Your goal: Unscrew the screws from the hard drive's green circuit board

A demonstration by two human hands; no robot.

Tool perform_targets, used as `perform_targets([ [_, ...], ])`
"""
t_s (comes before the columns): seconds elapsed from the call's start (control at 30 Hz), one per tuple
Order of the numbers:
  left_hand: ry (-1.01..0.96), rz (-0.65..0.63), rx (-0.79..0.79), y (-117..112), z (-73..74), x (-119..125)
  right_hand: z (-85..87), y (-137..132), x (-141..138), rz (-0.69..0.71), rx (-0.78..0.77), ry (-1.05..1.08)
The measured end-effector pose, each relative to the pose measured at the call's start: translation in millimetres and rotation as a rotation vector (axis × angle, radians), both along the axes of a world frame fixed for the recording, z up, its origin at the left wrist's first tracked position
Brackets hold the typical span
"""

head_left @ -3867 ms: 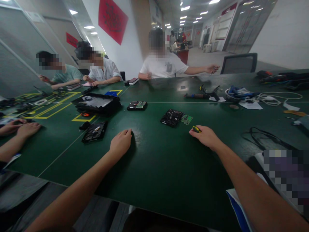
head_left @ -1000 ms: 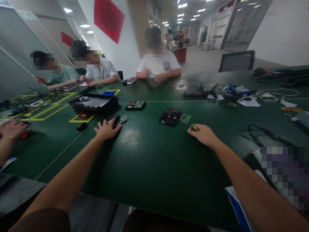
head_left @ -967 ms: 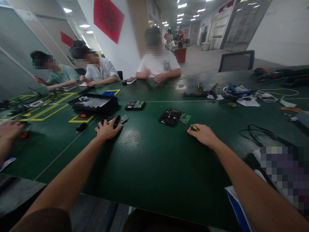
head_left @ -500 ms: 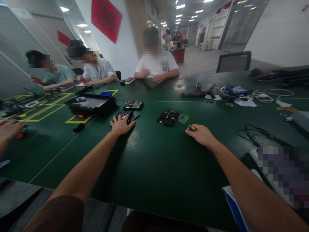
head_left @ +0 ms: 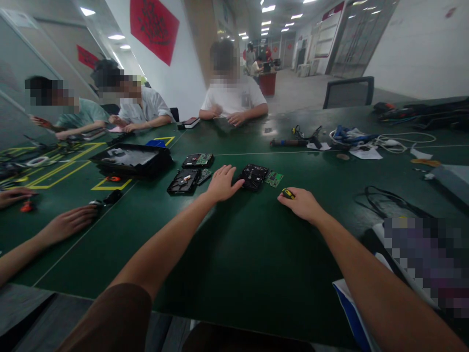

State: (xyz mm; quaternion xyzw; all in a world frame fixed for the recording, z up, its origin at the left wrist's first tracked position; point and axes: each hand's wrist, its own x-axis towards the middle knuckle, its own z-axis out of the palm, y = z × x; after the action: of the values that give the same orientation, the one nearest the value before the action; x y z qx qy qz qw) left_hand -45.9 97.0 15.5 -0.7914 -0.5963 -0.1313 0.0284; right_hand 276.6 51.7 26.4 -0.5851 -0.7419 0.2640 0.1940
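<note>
My left hand (head_left: 222, 184) is open, its fingers spread beside a black hard drive (head_left: 252, 176); the thumb reaches the drive's left edge, though whether it touches I cannot tell. A green circuit board (head_left: 274, 178) lies against that drive's right side. My right hand (head_left: 301, 202) is closed around a screwdriver (head_left: 288, 193) with a yellow and black handle, low over the table; its shaft is hidden. Left of my left hand lies an opened hard drive (head_left: 183, 181), with a small loose board (head_left: 204, 176) beside it. Behind these sits another hard drive (head_left: 198, 160), green board up.
A black tray (head_left: 134, 161) holding a clear bag stands at left. Co-workers' hands (head_left: 69, 222) rest on the green table (head_left: 234, 254) at far left. A person (head_left: 234, 100) sits opposite. Cables (head_left: 394, 142) and a grey box (head_left: 450, 178) lie at right.
My left hand has left the opened drive and moved right to the black drive. My right hand still holds the screwdriver. A co-worker's hand has come in at left, reaching a small black object.
</note>
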Motion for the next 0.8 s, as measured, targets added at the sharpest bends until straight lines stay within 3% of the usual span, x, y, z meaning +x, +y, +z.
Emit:
perform_targets([
  [0.13,-0.058,-0.098,-0.034,-1,-12.8,47,-2.7,0,0,0.015,0.128,-0.137],
  [0.23,-0.051,-0.078,-0.063,-6,-20.8,56,-6.9,0,-1,0.008,0.255,-0.235],
  [0.43,-0.069,-0.008,-0.048,-26,-23.8,39,-15.0,7,-9,0.169,0.431,-0.294],
  [0.8,0.046,0.07,-0.13,-83,-8.6,-3,-26.5,27,-7,0.297,0.335,-0.311],
])
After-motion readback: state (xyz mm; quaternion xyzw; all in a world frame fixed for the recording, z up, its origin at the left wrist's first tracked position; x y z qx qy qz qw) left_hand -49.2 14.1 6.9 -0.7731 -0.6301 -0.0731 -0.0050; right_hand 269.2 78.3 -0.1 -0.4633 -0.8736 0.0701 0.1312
